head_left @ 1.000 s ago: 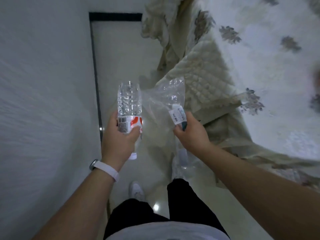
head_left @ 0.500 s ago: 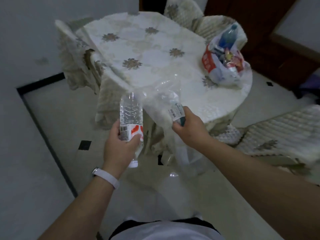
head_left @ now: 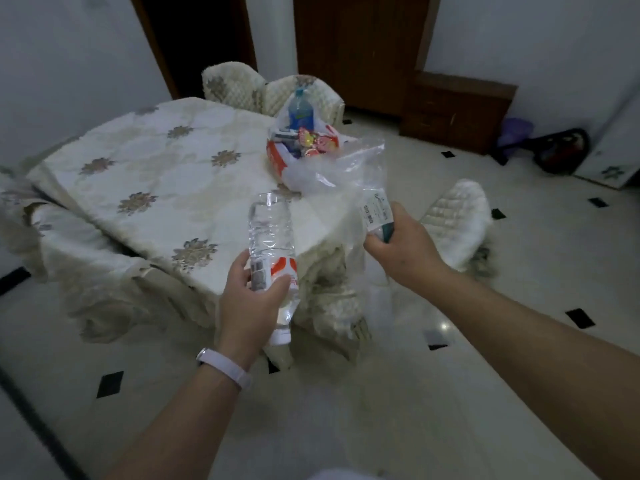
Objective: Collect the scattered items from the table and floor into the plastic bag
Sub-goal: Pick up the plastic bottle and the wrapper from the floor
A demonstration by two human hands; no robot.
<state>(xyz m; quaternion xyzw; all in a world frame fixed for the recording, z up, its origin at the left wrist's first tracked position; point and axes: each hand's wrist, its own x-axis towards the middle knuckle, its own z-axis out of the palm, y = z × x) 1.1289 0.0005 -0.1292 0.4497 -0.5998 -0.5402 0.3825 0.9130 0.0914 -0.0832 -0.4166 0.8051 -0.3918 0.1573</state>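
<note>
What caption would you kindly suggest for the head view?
Facing the table, the left hand holds a bottle, the right hand a clear bag.

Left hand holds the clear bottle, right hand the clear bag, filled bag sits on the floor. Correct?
Not quite: head view shows the filled bag on the table, not the floor. Left hand does hold the clear bottle, right hand the clear bag.

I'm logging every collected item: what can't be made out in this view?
All in the head view:
The labelled item in the right hand: half covered by that hand, print too small.
The filled plastic bag on the table: wrappers overlap, too small to name.
The water bottle label: partly under the left hand.
</note>
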